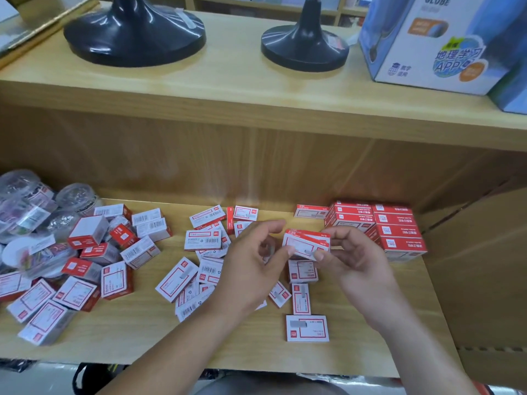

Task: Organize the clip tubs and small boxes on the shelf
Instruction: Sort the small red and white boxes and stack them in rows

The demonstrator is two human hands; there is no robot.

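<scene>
Both hands meet above the middle of the shelf (142, 337). The left hand (251, 269) pinches one end of what look like two small boxes (306, 243) held flat together. The right hand (352, 260) grips the other end with its fingers curled beneath, probably squaring them up so they can be set down as one. A neat stack (379, 226) of matching boxes stands just to the right, in the back corner, and is the likely place for them. Loose boxes (204, 252) lie scattered beneath and to the left. The clip tubs (25, 212) sit heaped at the far left, mixed with more boxes.
</scene>
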